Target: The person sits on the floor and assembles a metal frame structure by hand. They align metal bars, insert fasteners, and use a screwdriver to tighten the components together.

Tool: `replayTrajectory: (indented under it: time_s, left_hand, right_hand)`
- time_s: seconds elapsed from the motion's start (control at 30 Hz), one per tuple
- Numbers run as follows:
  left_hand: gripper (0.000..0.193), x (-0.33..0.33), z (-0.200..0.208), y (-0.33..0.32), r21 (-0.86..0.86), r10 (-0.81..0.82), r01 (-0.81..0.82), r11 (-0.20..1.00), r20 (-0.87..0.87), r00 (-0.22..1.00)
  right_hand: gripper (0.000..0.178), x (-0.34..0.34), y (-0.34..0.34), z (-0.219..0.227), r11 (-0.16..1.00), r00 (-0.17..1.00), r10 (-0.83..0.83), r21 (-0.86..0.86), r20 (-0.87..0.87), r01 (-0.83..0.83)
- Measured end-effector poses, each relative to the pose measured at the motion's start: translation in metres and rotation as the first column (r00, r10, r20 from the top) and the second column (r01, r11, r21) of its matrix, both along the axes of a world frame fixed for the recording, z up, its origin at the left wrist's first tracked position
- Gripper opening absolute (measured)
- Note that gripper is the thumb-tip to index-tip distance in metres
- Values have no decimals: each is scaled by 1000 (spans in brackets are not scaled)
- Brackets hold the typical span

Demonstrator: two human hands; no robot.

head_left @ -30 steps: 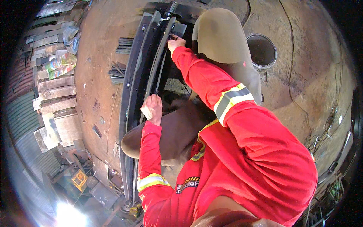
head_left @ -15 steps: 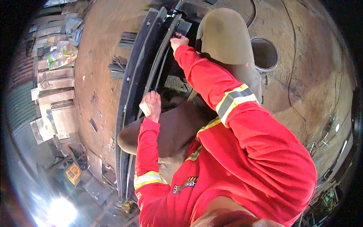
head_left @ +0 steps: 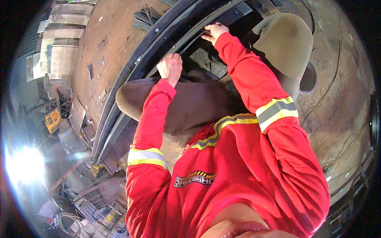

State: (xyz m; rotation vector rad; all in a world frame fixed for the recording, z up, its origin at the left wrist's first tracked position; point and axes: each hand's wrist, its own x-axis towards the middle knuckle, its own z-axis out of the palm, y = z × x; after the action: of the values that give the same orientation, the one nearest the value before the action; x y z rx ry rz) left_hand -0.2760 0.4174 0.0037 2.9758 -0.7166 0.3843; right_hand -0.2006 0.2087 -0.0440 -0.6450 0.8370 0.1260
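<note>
1. Brownish, stained floor (head_left: 115, 43) spreads around the seated person, curving toward the dark rim of the view.
2. Nearest the hands lies a narrow grey strip (head_left: 192, 35), running slantwise from the upper middle down toward the left knee, along the inner side of some long dark bars (head_left: 131, 67).
3. At the strip's lower stretch is the left hand (head_left: 170, 68), fingers curled in and touching it; whether they pinch it, I cannot tell.
4. Farther up, the right hand (head_left: 216, 32) reaches the strip's inner edge with fingers partly spread; its grip cannot be made out.
5. Both forearms wear red sleeves (head_left: 248, 75) with reflective bands, and brown trousers (head_left: 198, 105) cover the bent legs.
6. Beyond the bars sits a bundle of dark slats (head_left: 146, 18); beside the right leg, a partly hidden round container (head_left: 314, 79).
7. Farther left are flat panels (head_left: 63, 59), a yellow object (head_left: 52, 120) and a glaring light (head_left: 25, 164).
</note>
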Motion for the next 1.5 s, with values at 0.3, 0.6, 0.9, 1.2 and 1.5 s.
replayTrajectory:
  time_s: [0.3, 0.6, 0.9, 1.2, 1.5]
  left_hand:
    - [15, 7, -17, 0, 81, -9, 12, 997, -40, 999]
    - [11, 10, -28, 8, 208, 159, -139, 968, -84, 984]
    - [12, 8, -25, 12, 135, 124, -114, 984, -74, 989]
    - [23, 14, 1, -6, 39, 68, -73, 997, 132, 989]
    - [48, 46, -3, -52, 37, 81, -82, 996, 26, 996]
  right_hand:
    - [33, 23, 14, -72, 1000, 999, -9, -16, -51, 8]
    - [37, 21, 30, -53, 995, 998, -42, -98, -52, 36]
    - [43, 20, 28, -46, 995, 997, -61, -81, -50, 57]
    - [21, 9, 23, -28, 954, 998, 62, -293, 9, -57]
    - [20, 15, 32, -51, 898, 997, 26, -440, 71, 8]
